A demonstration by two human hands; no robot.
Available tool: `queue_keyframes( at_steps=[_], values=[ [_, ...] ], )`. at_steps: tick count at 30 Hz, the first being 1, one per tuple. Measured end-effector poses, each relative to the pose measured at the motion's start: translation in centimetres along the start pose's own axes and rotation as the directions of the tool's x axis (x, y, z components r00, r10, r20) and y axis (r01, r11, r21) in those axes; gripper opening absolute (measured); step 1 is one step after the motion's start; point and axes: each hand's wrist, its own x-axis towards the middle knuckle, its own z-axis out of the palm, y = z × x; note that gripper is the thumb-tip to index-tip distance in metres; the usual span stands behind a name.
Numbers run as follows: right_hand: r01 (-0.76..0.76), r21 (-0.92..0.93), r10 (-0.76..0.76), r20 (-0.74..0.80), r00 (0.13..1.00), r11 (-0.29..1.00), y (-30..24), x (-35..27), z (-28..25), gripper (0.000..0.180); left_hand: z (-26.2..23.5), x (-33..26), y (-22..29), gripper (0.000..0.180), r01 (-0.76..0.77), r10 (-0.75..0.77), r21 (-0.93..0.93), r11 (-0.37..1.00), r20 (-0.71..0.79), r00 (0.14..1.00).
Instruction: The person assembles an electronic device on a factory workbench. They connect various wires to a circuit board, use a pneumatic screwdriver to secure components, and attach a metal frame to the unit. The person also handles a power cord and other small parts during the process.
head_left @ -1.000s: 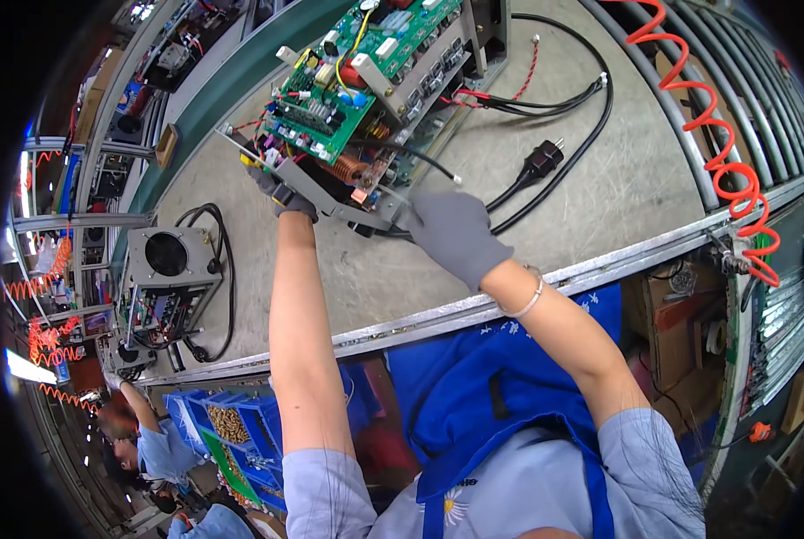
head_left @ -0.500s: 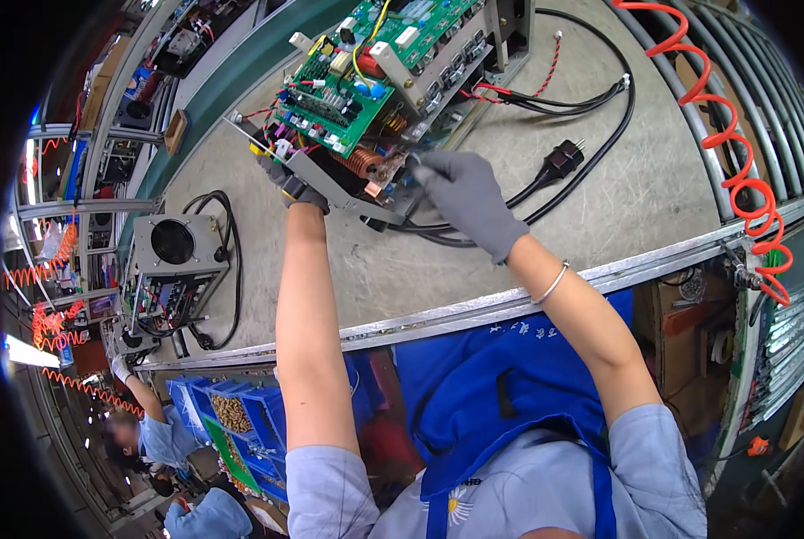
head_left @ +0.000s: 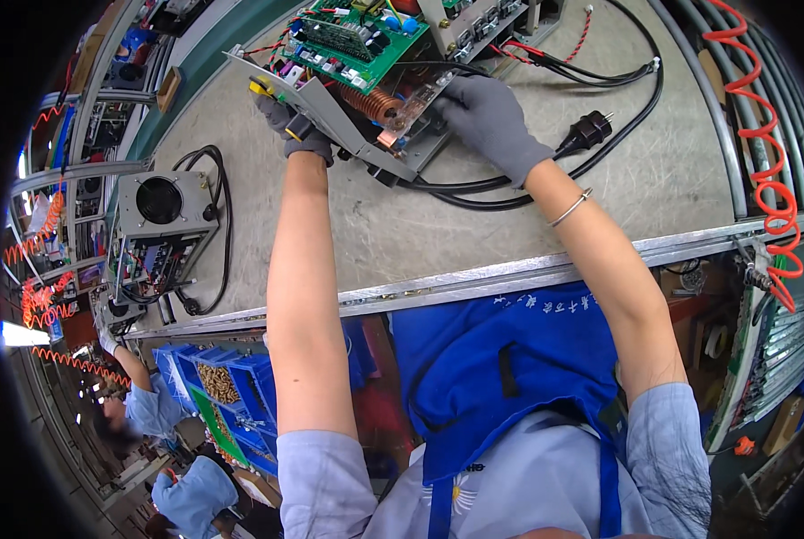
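An open electronic power unit with a grey metal frame [head_left: 339, 121] lies tilted at the far middle of the bench. Its green circuit board [head_left: 370, 67] is on top, and a copper coil [head_left: 372, 103] shows beneath. My left hand [head_left: 292, 121], in a grey glove, is closed round the outer side of the end panel; a yellow part shows by its fingertips. At the coil's right is a clear plate [head_left: 420, 103]. My gloved right hand [head_left: 492, 126] has its fingers curled at that plate's outer end, and the fingertips are partly hidden.
A black power cord with a plug [head_left: 589, 131] loops right of the unit. Another grey unit with a fan [head_left: 159, 199] stands at the left. A red coiled hose [head_left: 766, 135] hangs at the right. Blue bins [head_left: 256, 382] sit below the bench edge; co-workers are at lower left.
My view has shifted, so the bench and the second unit sit differently in the picture. The right hand's fingers have moved in against the clear plate's end. The left hand stays on the panel.
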Motion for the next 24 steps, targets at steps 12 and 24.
queue_keyframes(
  at_steps=[12, 24],
  values=[
    [0.078, -0.191, -0.075, 0.023, 0.997, 0.979, -0.3, 0.2, 0.1, 0.018, -0.2, 0.6, 0.0, 0.069, 0.01, -0.01, 0.015, 1.0, -0.006, 1.0],
    [0.072, -0.302, -0.044, 0.1, 0.994, 0.95, -1.5, -0.1, 0.0, 0.015, -0.5, 1.0, 0.2, 0.068, 0.014, -0.014, 0.025, 1.0, -0.002, 1.0]
  ],
)
